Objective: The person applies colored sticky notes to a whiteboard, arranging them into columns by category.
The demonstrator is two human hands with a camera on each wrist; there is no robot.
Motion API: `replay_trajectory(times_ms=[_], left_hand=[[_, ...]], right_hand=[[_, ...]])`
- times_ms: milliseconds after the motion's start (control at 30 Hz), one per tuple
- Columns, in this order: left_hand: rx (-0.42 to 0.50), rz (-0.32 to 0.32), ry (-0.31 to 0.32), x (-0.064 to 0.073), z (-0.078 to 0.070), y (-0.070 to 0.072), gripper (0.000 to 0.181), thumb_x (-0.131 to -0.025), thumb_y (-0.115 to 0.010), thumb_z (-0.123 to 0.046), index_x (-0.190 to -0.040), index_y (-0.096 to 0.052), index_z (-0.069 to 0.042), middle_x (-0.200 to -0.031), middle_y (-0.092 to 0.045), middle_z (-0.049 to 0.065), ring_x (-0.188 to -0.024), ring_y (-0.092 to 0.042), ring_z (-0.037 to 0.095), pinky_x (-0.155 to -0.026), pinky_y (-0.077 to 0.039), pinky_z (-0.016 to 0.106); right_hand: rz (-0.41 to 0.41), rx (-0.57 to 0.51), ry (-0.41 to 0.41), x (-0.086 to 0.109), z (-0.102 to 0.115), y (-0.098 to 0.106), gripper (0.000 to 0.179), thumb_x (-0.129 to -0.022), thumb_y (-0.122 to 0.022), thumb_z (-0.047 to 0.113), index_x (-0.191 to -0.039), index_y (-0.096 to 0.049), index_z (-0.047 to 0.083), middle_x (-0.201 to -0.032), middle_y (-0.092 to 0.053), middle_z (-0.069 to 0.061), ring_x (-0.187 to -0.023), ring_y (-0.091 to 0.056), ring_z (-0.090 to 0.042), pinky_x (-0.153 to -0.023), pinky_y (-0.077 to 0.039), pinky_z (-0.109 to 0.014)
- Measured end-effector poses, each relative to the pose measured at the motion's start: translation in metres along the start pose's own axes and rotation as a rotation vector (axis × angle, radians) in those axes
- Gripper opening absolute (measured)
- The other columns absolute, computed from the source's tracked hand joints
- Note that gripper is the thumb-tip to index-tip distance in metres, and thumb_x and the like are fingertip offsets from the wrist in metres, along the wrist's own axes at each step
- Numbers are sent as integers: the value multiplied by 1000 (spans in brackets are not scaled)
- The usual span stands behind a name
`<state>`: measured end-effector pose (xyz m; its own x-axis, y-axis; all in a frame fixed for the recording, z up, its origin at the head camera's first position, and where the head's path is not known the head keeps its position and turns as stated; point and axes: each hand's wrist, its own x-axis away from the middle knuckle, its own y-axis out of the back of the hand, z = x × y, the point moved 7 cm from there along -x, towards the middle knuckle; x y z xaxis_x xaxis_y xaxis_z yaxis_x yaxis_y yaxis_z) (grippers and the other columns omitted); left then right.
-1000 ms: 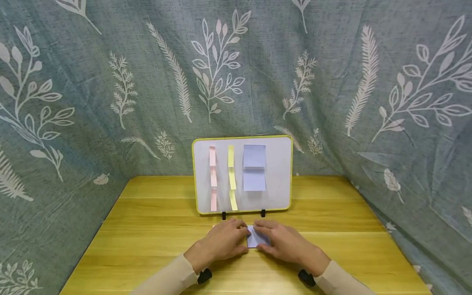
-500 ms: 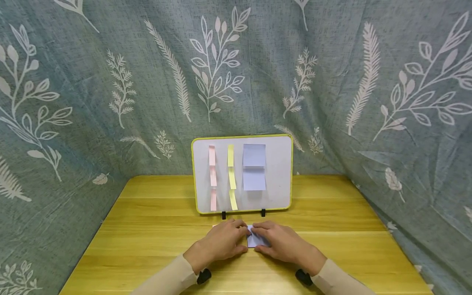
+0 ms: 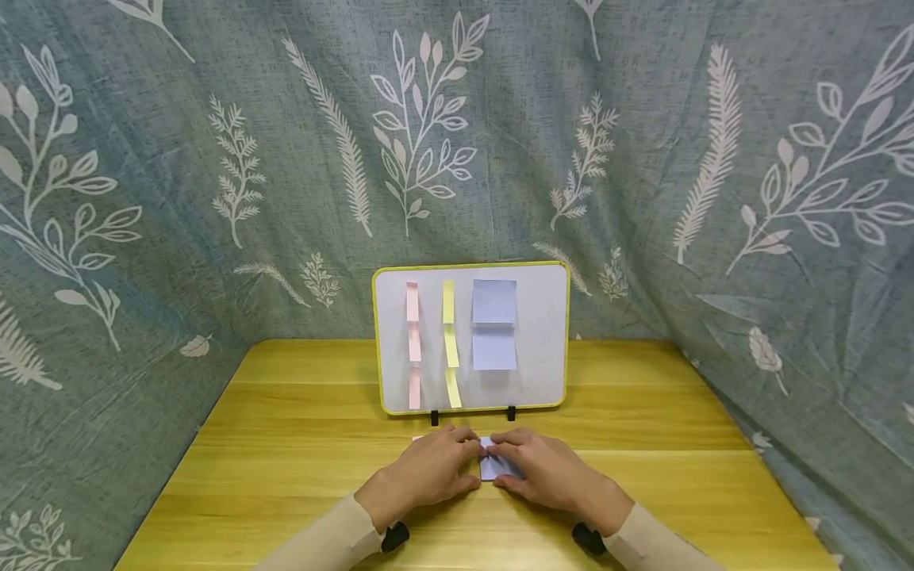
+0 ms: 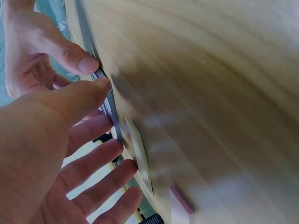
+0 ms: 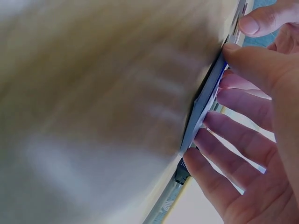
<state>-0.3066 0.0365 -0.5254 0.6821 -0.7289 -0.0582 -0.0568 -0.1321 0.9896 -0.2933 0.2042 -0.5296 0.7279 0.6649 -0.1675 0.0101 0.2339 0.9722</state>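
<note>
A blue sticky note pad (image 3: pixel 491 471) lies flat on the wooden table between my two hands. My left hand (image 3: pixel 432 469) grips its left side, thumb at the near edge and index finger toward the far edge. From the right, my right hand (image 3: pixel 557 474) spans the pad with thumb near and fingers far, covering much of it. The fingertips of both hands almost meet on top. In the right wrist view, the thumb and spread fingers run along the pad's edge (image 5: pixel 201 109). The left wrist view has a yellow pad (image 4: pixel 140 156) and a pink pad (image 4: pixel 181 208) beside the left fingers.
Behind the hands, a yellow-framed whiteboard (image 3: pixel 541 341) stands on black feet (image 3: pixel 511 413). It carries a column of pink strips (image 3: pixel 414 341), a column of yellow strips (image 3: pixel 450 342) and two blue square notes (image 3: pixel 494 347). A patterned curtain (image 3: pixel 500 159) encloses the table (image 3: pixel 300 396).
The right hand has shifted slightly left over the blue pad, its index finger nearer the left hand's. The left hand stays in place.
</note>
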Motion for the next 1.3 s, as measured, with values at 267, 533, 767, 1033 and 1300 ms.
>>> replay_trajectory(times_ms=[267,533,767,1033,1300], left_hand=[[0,9,16,0,1,0,43,-108,-85,-47,-145,-81,-25,-153,-76,-2,-136,-73,21,-107,-69,40],[8,4,15,0,1,2,42,-108,-85,-45,-145,-81,-25,-155,-75,0,-138,-73,23,-108,-69,43],[30,1,6,1,0,4,41,-108,-86,-44,-144,-81,-24,-153,-77,1,-136,-74,23,-108,-69,42],[50,-23,18,-1,2,2,34,-108,-86,-42,-138,-84,-26,-146,-79,-4,-126,-74,17,-99,-69,35],[95,-119,57,-7,1,6,19,-107,-88,-37,-122,-90,-25,-127,-84,-7,-115,-78,16,-83,-69,32]], right_hand=[[26,-14,6,1,-2,0,43,-111,-83,35,-148,-80,11,-158,-75,-12,-142,-76,-32,-113,-67,-51],[42,-61,10,-2,-3,4,41,-110,-85,31,-146,-81,12,-158,-75,-14,-142,-76,-34,-115,-66,-53],[37,-124,18,-4,-6,6,38,-109,-85,28,-141,-83,9,-153,-78,-17,-140,-77,-35,-117,-65,-53],[-2,-194,27,-9,-10,8,12,-112,-78,11,-117,-88,13,-138,-85,-11,-127,-83,-31,-109,-68,-48],[-101,-159,-22,-12,-7,8,9,-106,-83,7,-109,-90,12,-117,-90,-2,-109,-86,-23,-93,-72,-40]])
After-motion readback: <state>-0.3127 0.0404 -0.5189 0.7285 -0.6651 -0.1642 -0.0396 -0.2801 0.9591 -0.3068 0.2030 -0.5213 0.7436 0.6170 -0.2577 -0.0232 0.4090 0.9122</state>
